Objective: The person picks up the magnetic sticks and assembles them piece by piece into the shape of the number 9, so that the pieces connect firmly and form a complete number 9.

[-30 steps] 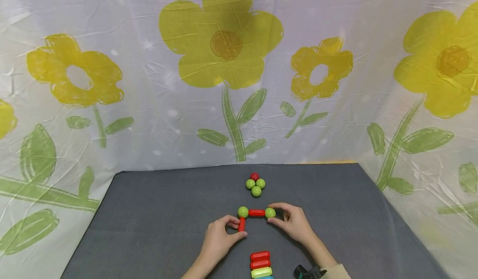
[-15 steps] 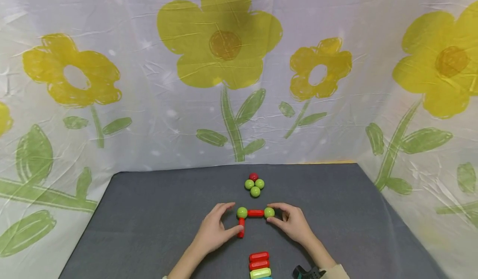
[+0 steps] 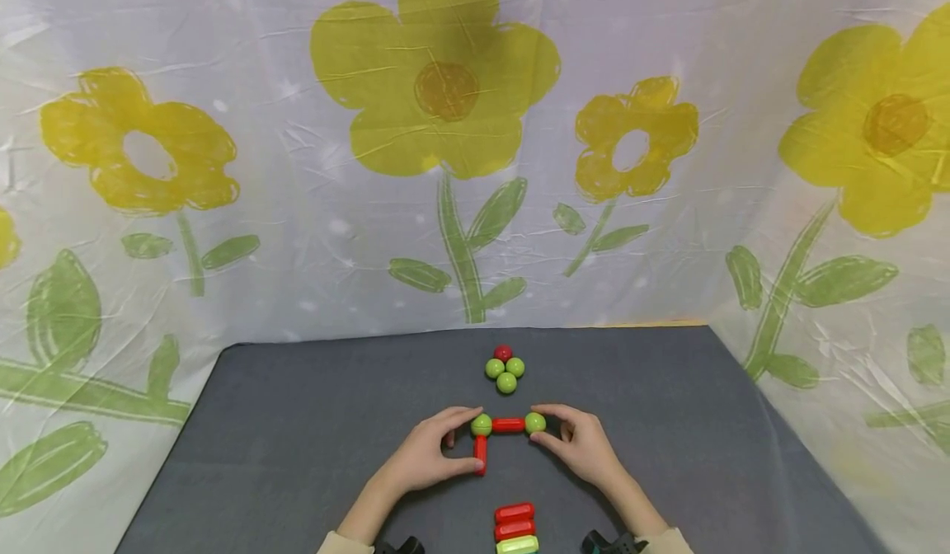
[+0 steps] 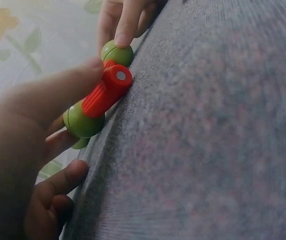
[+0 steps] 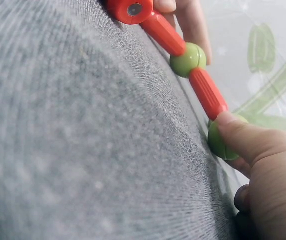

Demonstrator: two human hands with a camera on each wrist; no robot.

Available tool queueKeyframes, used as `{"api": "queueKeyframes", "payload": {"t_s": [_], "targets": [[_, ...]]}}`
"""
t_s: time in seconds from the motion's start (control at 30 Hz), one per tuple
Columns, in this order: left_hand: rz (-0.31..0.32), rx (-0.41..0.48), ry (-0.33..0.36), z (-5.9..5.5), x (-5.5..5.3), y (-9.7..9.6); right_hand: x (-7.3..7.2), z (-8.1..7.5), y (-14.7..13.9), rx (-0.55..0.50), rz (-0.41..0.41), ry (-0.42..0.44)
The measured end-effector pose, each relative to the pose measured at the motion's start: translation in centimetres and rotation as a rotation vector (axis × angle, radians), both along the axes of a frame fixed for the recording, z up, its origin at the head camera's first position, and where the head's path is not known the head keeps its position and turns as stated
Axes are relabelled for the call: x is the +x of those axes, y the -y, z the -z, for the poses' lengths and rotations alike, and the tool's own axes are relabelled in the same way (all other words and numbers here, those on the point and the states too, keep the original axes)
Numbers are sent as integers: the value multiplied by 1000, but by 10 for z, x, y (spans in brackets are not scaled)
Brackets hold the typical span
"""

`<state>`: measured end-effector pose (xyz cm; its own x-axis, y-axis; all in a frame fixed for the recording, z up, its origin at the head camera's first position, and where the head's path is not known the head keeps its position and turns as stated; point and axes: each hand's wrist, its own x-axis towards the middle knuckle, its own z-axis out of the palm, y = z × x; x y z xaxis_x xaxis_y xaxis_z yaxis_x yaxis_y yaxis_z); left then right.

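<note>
One cross rod (image 3: 508,424) joins corner ball (image 3: 482,424) and end ball (image 3: 535,423) on cloth (image 3: 334,422) | left hand (image 3: 426,457) half-closed, holding near rod (image 3: 481,451) at corner ball lengthwise, thumb on free end, apparently for alignment | right hand (image 3: 582,444) pinches end ball, probably bracing it

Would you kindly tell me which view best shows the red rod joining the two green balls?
The right wrist view: the red rod appears largest there, its ridges visible. The head view shows it whole but small; the left wrist view shows only a sliver behind the nearer red rod.
</note>
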<state>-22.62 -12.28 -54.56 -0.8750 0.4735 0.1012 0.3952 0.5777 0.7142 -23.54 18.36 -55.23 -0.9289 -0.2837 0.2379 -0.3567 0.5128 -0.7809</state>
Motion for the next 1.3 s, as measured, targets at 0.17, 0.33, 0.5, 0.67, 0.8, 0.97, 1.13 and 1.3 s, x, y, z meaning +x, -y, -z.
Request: {"api": "queueKeyframes", "payload": {"t_s": [0.17, 0.33, 0.5, 0.67, 0.8, 0.97, 1.13, 1.3], "targets": [[8, 6, -16, 3, 2, 0, 0, -1, 0, -3, -6, -4], [-10, 0, -31, 2, 4, -1, 1, -3, -1, 11, -1, 8], [-29, -12, -25, 3, 7, -3, 1, -3, -1, 17, 0, 12], [-31, -16, -17, 4, 9, -4, 2, -3, -1, 25, 4, 6], [-29, -21, -23, 4, 9, -3, 2, -2, 1, 24, 14, 8], [-30, -27, -19, 3, 9, -4, 2, -2, 1, 20, 27, 14], [-29, -19, -21, 3, 9, -3, 0, -4, 3, -35, 50, 38], [-27, -9, -34, 3, 9, -2, -4, -10, 6, -78, 58, 72]]}}
